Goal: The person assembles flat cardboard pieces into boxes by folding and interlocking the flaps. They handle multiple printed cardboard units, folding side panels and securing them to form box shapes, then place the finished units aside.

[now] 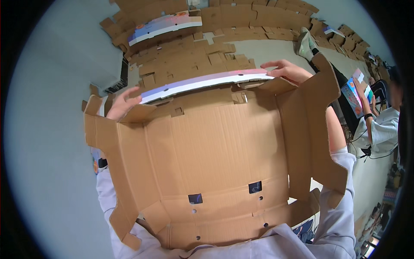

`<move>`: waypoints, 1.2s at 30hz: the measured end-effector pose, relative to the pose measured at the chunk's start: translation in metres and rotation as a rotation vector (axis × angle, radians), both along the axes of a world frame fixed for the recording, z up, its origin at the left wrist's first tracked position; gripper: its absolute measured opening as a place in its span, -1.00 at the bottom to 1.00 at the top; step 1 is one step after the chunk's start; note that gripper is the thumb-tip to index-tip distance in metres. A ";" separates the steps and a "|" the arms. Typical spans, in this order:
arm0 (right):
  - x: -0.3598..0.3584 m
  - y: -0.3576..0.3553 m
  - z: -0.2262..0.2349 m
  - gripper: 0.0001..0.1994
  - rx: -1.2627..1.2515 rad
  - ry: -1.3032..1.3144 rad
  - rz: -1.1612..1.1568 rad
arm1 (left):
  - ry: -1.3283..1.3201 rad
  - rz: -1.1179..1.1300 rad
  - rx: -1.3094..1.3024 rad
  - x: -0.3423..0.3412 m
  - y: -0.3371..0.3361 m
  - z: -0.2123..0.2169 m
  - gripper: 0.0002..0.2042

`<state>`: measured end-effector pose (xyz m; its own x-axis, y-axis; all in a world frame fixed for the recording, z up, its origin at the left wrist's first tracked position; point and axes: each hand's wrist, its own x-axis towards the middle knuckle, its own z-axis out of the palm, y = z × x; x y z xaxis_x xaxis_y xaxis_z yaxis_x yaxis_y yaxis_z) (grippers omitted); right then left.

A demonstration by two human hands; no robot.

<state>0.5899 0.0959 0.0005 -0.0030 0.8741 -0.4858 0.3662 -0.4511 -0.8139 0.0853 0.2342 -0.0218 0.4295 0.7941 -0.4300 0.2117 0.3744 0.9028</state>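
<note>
Wall at nine o'clock: plain, pale grey. Floor at one o'clock: pale, bare; flattened brown cardboard covers it toward twelve. Lighting: bright.

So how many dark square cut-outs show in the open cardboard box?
2: the left cut-out and the right cut-out, set apart toward the near side of the cardboard box. Others may be hidden from this view.
</note>
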 end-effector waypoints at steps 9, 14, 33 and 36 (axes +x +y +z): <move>0.001 -0.020 -0.058 -0.36 0.049 0.225 0.135 | -0.096 0.073 -0.431 0.015 -0.039 0.014 -0.32; 0.005 -0.026 -0.079 -0.30 0.288 0.597 0.005 | -0.292 -0.001 -0.088 0.005 -0.019 -0.031 -0.28; -0.033 0.018 0.046 -0.63 0.273 -0.690 0.817 | 0.618 -0.961 0.857 0.064 0.005 0.065 -0.60; -0.051 0.021 0.044 -0.62 0.273 -0.537 0.746 | 0.513 -0.959 0.754 0.077 -0.006 0.072 -0.52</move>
